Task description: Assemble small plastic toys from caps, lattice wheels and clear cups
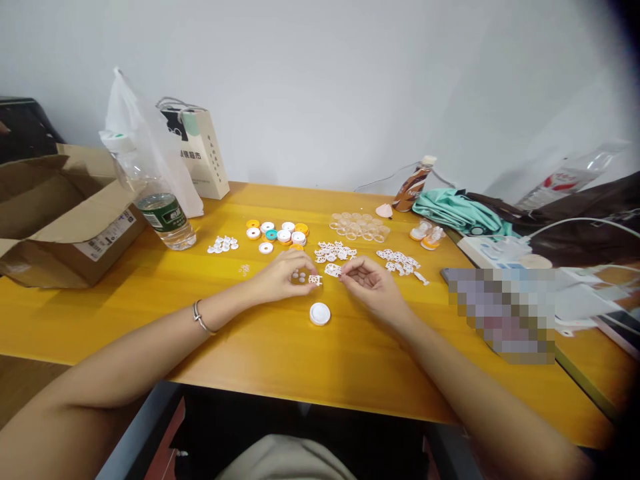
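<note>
"Where does my feed look from?"
"The head: I see forward and down, close above the table (250, 353), wearer's clothing (285, 460) at six o'clock, wall (310, 87) at twelve"

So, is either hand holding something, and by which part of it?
The left hand holds a white openwork piece by its edge. Right hand: too small to tell.

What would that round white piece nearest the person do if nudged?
The round white piece would probably slide rather than tip, since it sits low and flat on the table. Its plastic-looking surface suggests it's light and stiff. Stood on edge, its circular outline might let it roll.
</note>
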The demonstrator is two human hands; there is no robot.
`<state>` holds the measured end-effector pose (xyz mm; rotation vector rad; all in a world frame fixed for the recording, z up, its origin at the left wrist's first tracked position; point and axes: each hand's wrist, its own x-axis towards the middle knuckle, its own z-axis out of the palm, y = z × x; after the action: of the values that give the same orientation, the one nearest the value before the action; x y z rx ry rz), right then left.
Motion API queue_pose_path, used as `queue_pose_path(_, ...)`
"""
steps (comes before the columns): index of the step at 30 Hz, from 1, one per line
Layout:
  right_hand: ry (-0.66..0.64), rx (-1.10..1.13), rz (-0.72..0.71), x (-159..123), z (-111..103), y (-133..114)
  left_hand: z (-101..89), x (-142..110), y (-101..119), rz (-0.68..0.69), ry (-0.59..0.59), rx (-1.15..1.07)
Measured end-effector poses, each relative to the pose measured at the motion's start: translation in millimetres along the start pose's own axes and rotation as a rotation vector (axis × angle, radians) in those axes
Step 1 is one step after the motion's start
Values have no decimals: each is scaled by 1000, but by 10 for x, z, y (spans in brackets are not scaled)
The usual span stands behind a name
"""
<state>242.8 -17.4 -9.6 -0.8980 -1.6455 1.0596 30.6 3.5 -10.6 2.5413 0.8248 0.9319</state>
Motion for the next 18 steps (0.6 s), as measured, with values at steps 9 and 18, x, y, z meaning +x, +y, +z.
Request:
queue_pose_path(9,30,-43,1,11,3,17,54,-23,11,0,300,-36)
queue_pose_path(18,-52,-83,-30,-32,55,26,65,-50,95,126,342,5)
